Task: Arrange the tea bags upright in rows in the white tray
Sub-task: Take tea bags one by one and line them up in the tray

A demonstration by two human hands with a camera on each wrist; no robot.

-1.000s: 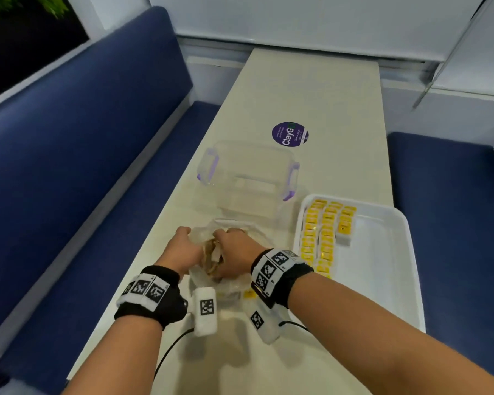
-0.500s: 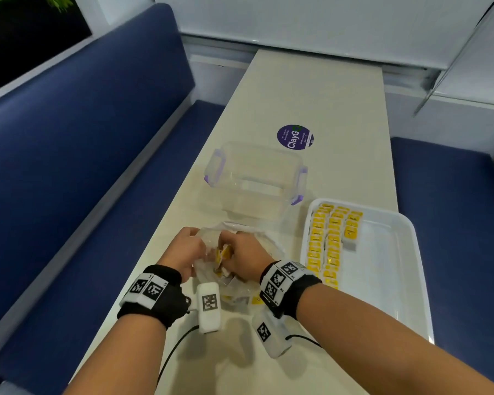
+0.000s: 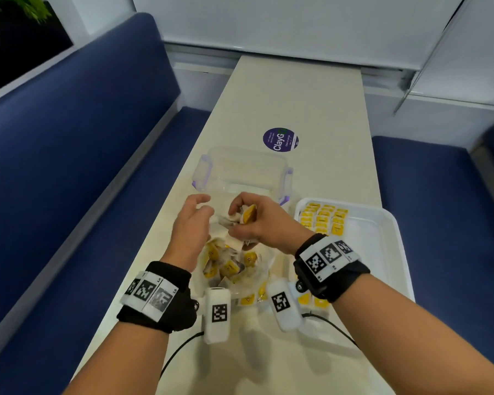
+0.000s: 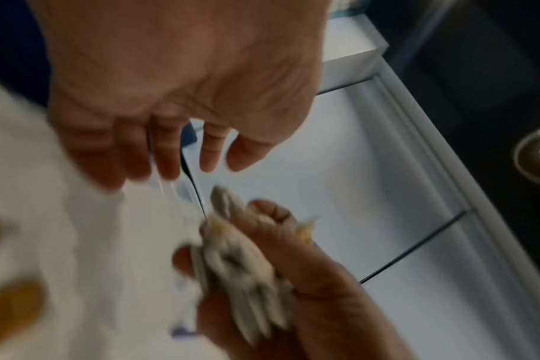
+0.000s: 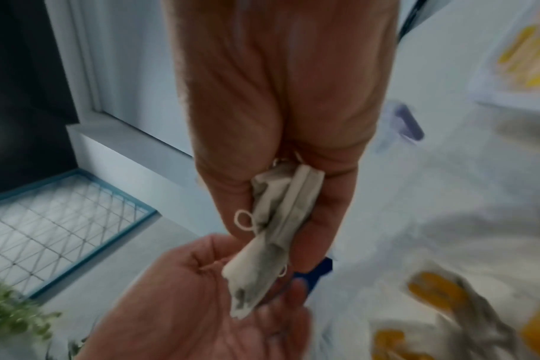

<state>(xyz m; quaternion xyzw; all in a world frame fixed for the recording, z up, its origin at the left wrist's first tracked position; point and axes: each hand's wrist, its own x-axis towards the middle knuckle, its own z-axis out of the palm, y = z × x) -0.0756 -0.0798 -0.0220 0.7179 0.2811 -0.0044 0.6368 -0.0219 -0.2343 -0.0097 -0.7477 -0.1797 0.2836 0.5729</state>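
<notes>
A clear plastic bag full of yellow-tagged tea bags lies on the table between my wrists. My right hand grips a small bunch of tea bags just above the bag; the right wrist view shows the same bunch of tea bags pinched between my fingers and thumb. My left hand hovers beside it, fingers relaxed and holding nothing, and my left hand lies palm up under the bunch. The white tray stands to the right with rows of upright tea bags at its left end.
A clear lidded container with purple clips stands just beyond my hands. A round purple sticker lies farther up the table. Blue bench seats run along both sides. My right wrist hides the tray's near left corner.
My right hand has come up out of the bag with a bunch of tea bags. My left hand has let go of the bag and opened beside it.
</notes>
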